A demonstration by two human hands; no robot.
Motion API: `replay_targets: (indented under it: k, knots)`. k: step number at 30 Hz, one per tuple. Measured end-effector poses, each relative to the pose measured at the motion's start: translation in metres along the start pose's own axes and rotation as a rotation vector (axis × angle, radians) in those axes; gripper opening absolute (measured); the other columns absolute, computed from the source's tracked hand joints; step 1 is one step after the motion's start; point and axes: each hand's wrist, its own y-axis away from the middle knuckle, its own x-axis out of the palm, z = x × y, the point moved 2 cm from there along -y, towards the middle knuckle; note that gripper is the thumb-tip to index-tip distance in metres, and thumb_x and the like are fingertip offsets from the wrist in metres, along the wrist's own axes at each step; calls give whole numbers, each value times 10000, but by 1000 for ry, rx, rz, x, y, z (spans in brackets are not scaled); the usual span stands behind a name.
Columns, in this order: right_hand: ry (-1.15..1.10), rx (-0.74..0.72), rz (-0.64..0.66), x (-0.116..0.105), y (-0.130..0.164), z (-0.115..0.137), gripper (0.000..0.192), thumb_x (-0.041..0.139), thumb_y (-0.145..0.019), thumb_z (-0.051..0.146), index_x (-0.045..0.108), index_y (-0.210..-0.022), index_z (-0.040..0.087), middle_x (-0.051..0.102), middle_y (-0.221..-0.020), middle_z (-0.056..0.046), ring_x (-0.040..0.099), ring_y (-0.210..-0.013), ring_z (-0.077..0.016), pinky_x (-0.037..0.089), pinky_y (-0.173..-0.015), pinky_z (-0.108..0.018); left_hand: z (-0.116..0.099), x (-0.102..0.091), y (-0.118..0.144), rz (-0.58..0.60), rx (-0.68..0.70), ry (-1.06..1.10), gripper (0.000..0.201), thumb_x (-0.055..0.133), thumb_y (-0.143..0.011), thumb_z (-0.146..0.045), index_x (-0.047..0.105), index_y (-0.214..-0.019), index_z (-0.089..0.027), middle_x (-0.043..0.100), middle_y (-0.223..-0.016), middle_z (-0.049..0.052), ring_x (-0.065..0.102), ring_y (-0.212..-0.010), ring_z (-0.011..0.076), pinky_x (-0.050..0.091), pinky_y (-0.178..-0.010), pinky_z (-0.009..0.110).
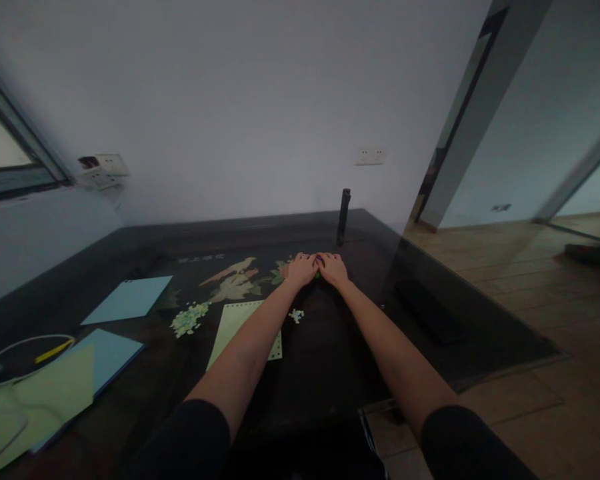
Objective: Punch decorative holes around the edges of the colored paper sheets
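Observation:
Close together on the dark table (325, 373), my left hand (301, 269) and my right hand (333, 269) meet with curled fingers. Between them shows a bit of a small purple and green thing (319, 262); the hands hide most of it, and its kind is unclear. Below my left hand lies a small cluster of pale paper bits (297, 316). A light green sheet (235, 325) with small holes along its edges rests partly under my left forearm. Further left is a larger heap of green and pale blue paper bits (189, 319).
A blue sheet (130, 298) lies at the left, with more blue paper (111, 353) and green sheets (63, 393) nearer. A yellow pen-like thing (54, 352) lies beside a white cable. A black upright cylinder (343, 217) stands near the wall; a dark flat object (427, 310) lies right.

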Motion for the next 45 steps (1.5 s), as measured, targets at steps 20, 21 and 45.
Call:
replay_targets:
  k: [20, 21, 45]
  knots:
    - [-81, -276, 10, 28, 8, 133, 442, 341, -908, 423, 504, -1250, 195, 598, -1210, -108, 465, -1105, -271, 318, -921, -398, 134, -48, 74, 18, 149, -84, 396, 298, -923, -287, 533, -1208, -142, 598, -1199, 97, 485, -1140, 199, 304, -1037, 349]
    - [-81, -286, 11, 30, 8, 138, 445, 347, -906, 426, 502, -1251, 192, 603, -1201, -109, 466, -1106, -272, 318, -921, -398, 139, -50, 78, 10, 161, -76, 401, 290, -926, -291, 533, -1208, -139, 598, -1197, 99, 483, -1142, 198, 302, -1039, 348]
    - [-134, -462, 108, 36, 1, 167, 500, 411, -894, 467, 463, -1283, 157, 537, -1286, -126, 392, -1224, -242, 259, -1018, -379, 169, -66, 108, -20, 67, 22, 390, 295, -914, -268, 501, -1233, -176, 563, -1237, 86, 473, -1179, 188, 325, -1044, 366]
